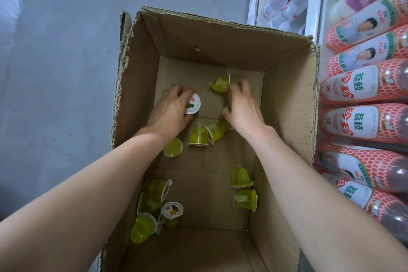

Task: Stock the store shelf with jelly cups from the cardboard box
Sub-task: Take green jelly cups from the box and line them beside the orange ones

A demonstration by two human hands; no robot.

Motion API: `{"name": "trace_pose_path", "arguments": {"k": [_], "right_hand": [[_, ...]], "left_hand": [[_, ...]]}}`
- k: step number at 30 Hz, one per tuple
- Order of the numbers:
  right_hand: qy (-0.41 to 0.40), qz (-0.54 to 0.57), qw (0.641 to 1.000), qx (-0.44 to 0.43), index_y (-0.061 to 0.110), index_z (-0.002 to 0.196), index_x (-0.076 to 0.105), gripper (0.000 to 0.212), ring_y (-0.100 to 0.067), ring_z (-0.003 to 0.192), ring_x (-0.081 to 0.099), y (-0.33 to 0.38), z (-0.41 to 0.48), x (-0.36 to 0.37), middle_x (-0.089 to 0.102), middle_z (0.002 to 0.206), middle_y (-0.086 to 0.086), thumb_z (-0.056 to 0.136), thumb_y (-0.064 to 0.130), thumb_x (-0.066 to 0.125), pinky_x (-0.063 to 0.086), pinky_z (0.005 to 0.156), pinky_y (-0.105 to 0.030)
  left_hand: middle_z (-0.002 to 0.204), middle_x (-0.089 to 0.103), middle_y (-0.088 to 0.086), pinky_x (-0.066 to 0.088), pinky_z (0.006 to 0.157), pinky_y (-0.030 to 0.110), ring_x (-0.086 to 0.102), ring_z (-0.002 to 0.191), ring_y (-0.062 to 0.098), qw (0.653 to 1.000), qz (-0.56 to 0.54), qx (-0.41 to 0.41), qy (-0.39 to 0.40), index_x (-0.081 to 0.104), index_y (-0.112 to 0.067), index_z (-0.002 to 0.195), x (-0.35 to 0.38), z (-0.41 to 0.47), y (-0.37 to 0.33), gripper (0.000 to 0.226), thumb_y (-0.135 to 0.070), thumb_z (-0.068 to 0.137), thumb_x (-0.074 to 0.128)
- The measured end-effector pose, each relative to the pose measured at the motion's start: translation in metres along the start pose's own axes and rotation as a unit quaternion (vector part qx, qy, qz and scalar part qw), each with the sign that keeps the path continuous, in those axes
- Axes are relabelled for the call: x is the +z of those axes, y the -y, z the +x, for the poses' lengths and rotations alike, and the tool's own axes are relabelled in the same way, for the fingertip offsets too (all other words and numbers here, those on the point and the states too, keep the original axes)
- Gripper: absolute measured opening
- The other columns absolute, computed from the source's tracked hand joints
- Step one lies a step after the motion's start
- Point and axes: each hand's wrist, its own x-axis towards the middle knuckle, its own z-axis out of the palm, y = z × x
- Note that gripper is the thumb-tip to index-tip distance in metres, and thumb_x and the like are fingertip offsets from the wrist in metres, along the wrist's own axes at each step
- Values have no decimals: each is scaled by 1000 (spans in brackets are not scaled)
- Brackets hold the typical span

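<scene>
Both my arms reach down into an open cardboard box [287, 99] on the floor. My left hand [170, 112] grips a jelly cup [193, 104] with a white printed lid. My right hand [242, 106] has its fingers against a yellow jelly cup [219, 83] lying on its side near the far wall; whether they close round it is blurred. Several more yellow cups lie loose on the box floor: a pair [206, 133] between my wrists, one [172, 147] under my left wrist, two [242, 187] at the right wall, a cluster [154, 207] at the near left.
The store shelf at the right holds rows of red-and-white labelled bottles [362, 88] lying on their sides. Clear water bottles [284, 4] fill a white-framed shelf section behind the box. Grey concrete floor [55, 62] spreads to the left.
</scene>
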Motion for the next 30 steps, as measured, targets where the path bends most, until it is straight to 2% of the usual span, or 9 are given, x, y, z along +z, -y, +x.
{"name": "trace_pose_path", "arguments": {"k": [4,6,9,12,16,20,22,26,30], "right_hand": [[154,-91,983,-36,20,146,41,65,-33,134,38,-4,9,1,29,156,-2,88,10,67,38,110,-41],[126,-88,987,-39,19,144,44,58,-31,130,42,-5,8,4,37,151,-4,90,11,64,40,106,-40],[-13,-37,999,-26,13,136,50,48,-33,118,51,0,7,2,45,137,-12,90,3,59,48,91,-37],[-88,-35,994,-53,14,141,44,62,-37,127,46,6,22,4,37,148,-13,85,-3,62,48,95,-42],[16,-82,996,-21,24,153,27,75,-35,145,23,14,44,11,30,157,-8,89,0,60,31,116,-48],[21,-41,999,29,20,146,33,64,-35,132,38,9,28,20,46,138,-15,90,7,61,41,103,-42],[34,-42,998,33,18,145,33,62,-35,130,39,5,18,22,41,140,-15,91,22,63,40,103,-41],[45,-30,998,11,32,149,28,67,-37,132,39,10,12,18,34,147,-14,92,43,62,45,103,-44],[59,10,997,48,28,144,34,59,-37,121,51,27,11,14,45,135,-13,93,27,64,49,92,-41]], "left_hand": [[146,36,8,42,105,44,31,138,29,998,35,46,0,43,-21,142,-1,-12,-6,72,-9,77,71],[149,34,8,40,108,41,29,139,28,996,51,71,2,45,-19,141,-1,-19,-8,70,-8,77,71],[149,35,5,43,102,39,36,135,27,997,43,63,-2,46,-19,140,0,-21,-7,67,-6,79,70],[145,39,5,48,96,38,44,127,28,998,41,54,-8,45,-21,141,2,-18,-5,69,-5,79,71],[133,42,7,54,85,43,49,117,27,998,43,39,-16,48,-20,138,3,-13,-4,64,-10,80,73],[130,46,9,53,85,46,50,116,29,999,47,16,-3,49,-19,136,4,-11,-2,62,-14,80,75],[128,50,9,52,86,43,53,112,30,999,34,16,4,50,-18,135,2,-11,-3,59,-13,81,73],[123,54,10,50,86,37,58,105,32,1000,1,4,5,53,-17,133,-8,-16,-7,55,-10,81,70],[130,48,6,49,89,34,57,109,28,1000,-23,-18,6,48,-23,138,-24,-26,-9,59,-10,83,66]]}}
